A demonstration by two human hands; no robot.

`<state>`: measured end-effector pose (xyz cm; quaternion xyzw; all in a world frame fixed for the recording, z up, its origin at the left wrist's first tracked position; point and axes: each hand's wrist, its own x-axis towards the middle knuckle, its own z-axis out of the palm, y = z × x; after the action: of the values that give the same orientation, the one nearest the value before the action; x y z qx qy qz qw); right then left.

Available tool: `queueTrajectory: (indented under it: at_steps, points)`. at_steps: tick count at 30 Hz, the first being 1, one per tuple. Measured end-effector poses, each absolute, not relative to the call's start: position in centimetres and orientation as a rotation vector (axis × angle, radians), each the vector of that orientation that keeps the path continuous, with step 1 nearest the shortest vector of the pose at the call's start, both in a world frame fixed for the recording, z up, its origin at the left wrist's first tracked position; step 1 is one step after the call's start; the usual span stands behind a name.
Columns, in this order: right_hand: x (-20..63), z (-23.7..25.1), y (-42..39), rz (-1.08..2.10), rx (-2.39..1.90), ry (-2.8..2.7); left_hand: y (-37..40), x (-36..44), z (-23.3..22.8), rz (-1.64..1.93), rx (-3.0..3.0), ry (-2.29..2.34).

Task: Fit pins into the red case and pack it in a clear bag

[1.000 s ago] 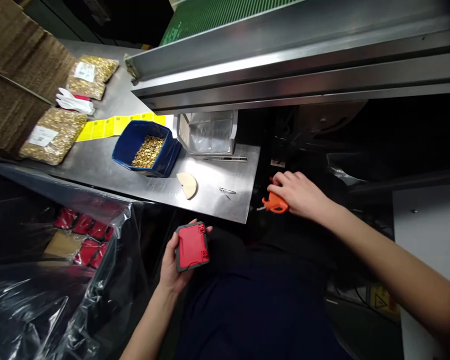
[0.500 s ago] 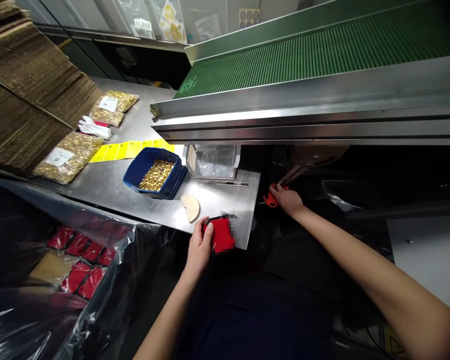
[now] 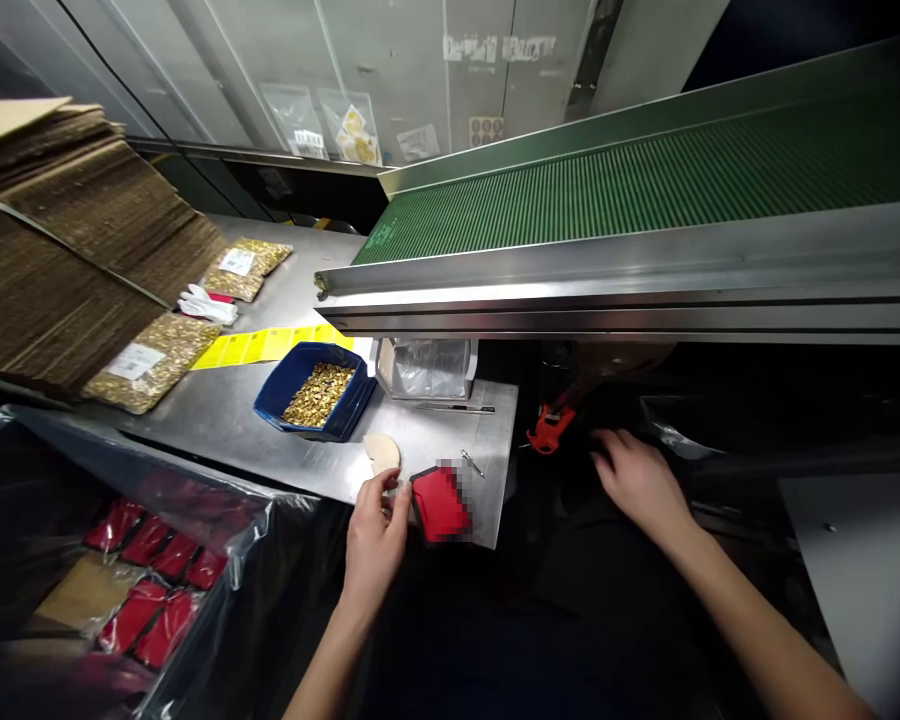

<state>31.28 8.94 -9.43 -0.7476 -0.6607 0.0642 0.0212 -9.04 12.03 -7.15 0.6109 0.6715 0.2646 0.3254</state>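
A small red pouch (image 3: 441, 503) with black edging lies at the near corner of the metal table, part of it blurred by pixelation. My left hand (image 3: 375, 535) is just left of it, thumb and fingers apart and nothing visible between them. Its fingertips are close to a pale, notched half-round disc (image 3: 382, 453); whether they touch it I cannot tell. A small metal clip (image 3: 472, 462) rests behind the pouch. My right hand (image 3: 641, 487) is off the table to the right, empty, fingers loosely extended. An orange tool (image 3: 550, 429) hangs to the left of that hand.
A blue bin (image 3: 270, 400) holds gold-coloured small parts, beside a clear bin (image 3: 427, 370). A green conveyor (image 3: 607, 190) overhangs the table's right side. Stacked cardboard (image 3: 82, 240) stands left. A plastic-lined box (image 3: 255, 540) at lower left holds several red packets.
My left hand has let go of the red pouch and shifted left. My right hand has left the orange tool and moved right. The camera view has tilted up.
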Motion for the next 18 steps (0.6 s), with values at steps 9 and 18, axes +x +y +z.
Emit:
queueTrajectory:
  at_steps: [9, 18]
  points:
    - [31.9, -11.2, 4.7, 0.117, -2.051, -1.450, 28.1, -3.0, -5.0, 0.620, 1.974, 1.574]
    - [31.2, -10.1, 6.3, 0.165, -2.057, -1.452, 39.0, 0.1, -6.8, 0.149, 2.020, 1.648]
